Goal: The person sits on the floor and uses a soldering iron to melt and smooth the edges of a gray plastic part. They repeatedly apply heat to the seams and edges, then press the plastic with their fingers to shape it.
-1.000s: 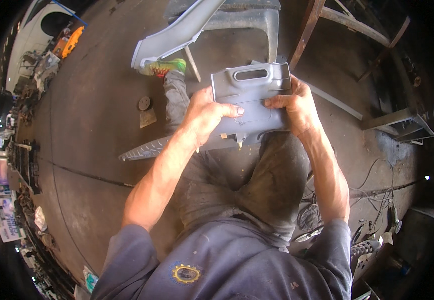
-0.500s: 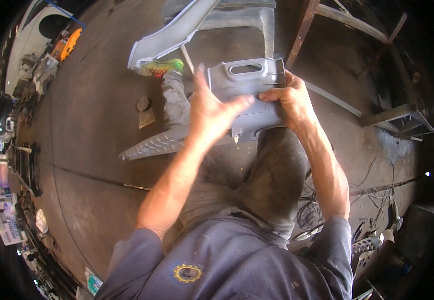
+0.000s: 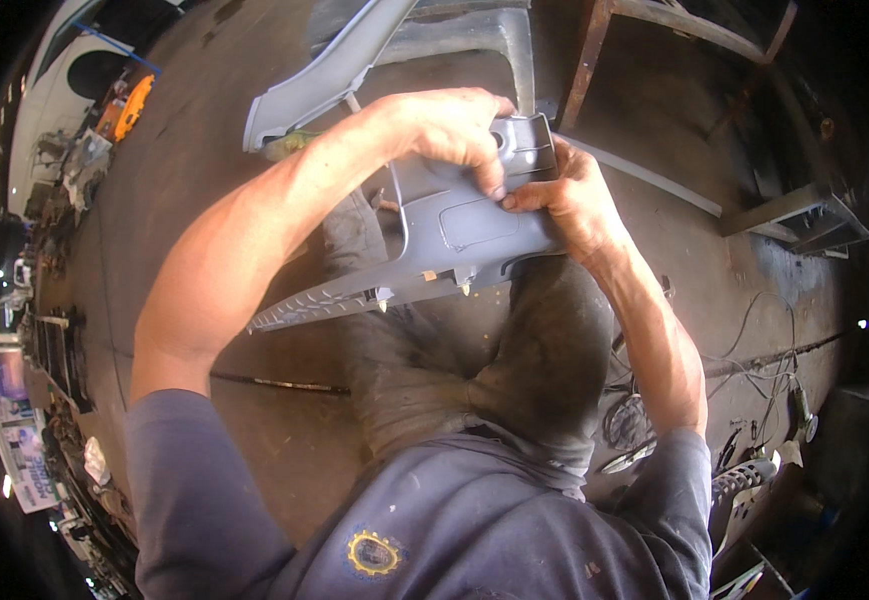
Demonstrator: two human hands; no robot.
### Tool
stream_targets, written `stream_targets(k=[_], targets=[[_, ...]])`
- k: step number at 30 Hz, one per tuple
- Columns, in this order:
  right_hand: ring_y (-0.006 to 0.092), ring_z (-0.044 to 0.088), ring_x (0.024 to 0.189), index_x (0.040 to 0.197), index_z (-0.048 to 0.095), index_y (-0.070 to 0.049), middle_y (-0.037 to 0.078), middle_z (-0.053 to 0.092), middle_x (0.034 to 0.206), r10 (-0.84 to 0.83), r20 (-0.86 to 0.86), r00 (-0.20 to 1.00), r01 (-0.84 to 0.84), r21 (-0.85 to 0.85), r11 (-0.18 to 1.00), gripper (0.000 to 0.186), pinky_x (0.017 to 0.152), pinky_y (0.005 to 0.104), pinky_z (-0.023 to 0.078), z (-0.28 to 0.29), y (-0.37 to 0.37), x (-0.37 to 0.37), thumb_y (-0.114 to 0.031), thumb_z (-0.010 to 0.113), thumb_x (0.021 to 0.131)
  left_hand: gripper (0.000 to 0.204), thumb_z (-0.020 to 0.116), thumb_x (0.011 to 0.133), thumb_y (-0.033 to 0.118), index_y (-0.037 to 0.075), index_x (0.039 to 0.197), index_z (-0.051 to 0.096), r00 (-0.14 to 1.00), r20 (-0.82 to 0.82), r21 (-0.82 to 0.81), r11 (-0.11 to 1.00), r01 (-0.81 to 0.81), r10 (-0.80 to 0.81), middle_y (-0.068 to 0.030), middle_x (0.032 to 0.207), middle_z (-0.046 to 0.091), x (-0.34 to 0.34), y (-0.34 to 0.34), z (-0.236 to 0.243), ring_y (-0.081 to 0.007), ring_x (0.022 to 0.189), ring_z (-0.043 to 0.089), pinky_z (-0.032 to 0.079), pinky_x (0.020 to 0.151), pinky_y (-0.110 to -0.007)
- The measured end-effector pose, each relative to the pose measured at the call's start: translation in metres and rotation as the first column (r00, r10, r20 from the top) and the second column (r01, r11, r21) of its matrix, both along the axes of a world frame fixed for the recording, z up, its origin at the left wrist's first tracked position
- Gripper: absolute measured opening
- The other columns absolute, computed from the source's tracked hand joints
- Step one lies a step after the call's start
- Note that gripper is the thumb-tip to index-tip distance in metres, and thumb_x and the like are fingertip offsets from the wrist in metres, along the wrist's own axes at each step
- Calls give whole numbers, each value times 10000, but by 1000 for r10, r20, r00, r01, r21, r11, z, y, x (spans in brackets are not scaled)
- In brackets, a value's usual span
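- The grey plastic car trim panel (image 3: 464,235) sits in the middle of the frame, resting on the person's lap.
- The left hand (image 3: 449,125) lies over its top edge, fingers curled and pressed down on it.
- The right hand (image 3: 564,195) grips its right end, thumb pinching the edge.
- It looks like the panel is being checked or rubbed by hand; the next move needs a firm hold while it is turned.

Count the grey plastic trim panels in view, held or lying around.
2. One grey panel is gripped on the lap by the left hand and right hand. A second panel lies on the floor beyond. More may be hidden.
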State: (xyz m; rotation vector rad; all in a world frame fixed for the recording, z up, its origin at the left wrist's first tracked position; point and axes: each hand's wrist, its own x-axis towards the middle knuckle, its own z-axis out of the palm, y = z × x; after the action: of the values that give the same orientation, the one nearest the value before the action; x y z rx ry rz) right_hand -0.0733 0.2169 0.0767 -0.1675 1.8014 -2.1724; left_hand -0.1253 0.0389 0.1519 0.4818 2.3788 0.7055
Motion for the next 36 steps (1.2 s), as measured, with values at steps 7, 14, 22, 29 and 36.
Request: stream_targets(k=[7, 14, 22, 29, 36], targets=[[264, 690, 867, 1183, 587, 99, 198, 697, 981, -5, 15, 1000, 4, 46, 999, 627, 831, 357, 557, -2, 3, 0, 24, 768, 588, 822, 836, 548, 109, -40, 1300, 538, 982, 190, -8, 1000, 1, 0, -191, 1090, 694, 6, 2, 9, -276, 992, 677, 535, 901, -354], [276, 677, 955, 1278, 529, 95, 215, 694, 1043, 9, 15, 1000, -9, 43, 999, 752, 914, 375, 523, -11, 7, 1, -26, 813, 593, 674, 825, 575, 79, -37, 1200, 599, 957, 283, 6, 997, -73, 69, -180, 1039, 703, 7, 3, 9, -268, 927, 687, 559, 834, -371], [291, 671, 979, 1314, 515, 67, 214, 687, 1090, 32, 94, 995, -36, 44, 998, 812, 989, 397, 472, -4, 29, 26, -100, 850, 593, 576, 836, 527, 27, -36, 1065, 641, 962, 249, 47, 991, -126, 111, -149, 904, 698, 12, 2, 0, -252, 868, 677, 554, 763, -369], [289, 639, 1035, 1270, 558, 57, 179, 679, 1098, 10, 130, 992, -23, 101, 995, 794, 1036, 423, 446, 6, 6, 20, -20, 837, 531, 514, 845, 532, 87, -36, 996, 660, 986, 144, 4, 996, -88, 87, -128, 854, 692, 23, 5, 8, -241, 797, 667, 538, 716, -352], [292, 644, 1015, 1255, 551, 64, 177, 678, 1075, -75, 61, 995, 68, 115, 991, 755, 1002, 411, 479, 8, 1, 24, 62, 781, 537, 632, 843, 551, 107, -41, 1119, 610, 990, 5, -137, 981, 139, -140, -170, 946, 707, 13, 11, 12, -275, 861, 693, 564, 779, -375]])
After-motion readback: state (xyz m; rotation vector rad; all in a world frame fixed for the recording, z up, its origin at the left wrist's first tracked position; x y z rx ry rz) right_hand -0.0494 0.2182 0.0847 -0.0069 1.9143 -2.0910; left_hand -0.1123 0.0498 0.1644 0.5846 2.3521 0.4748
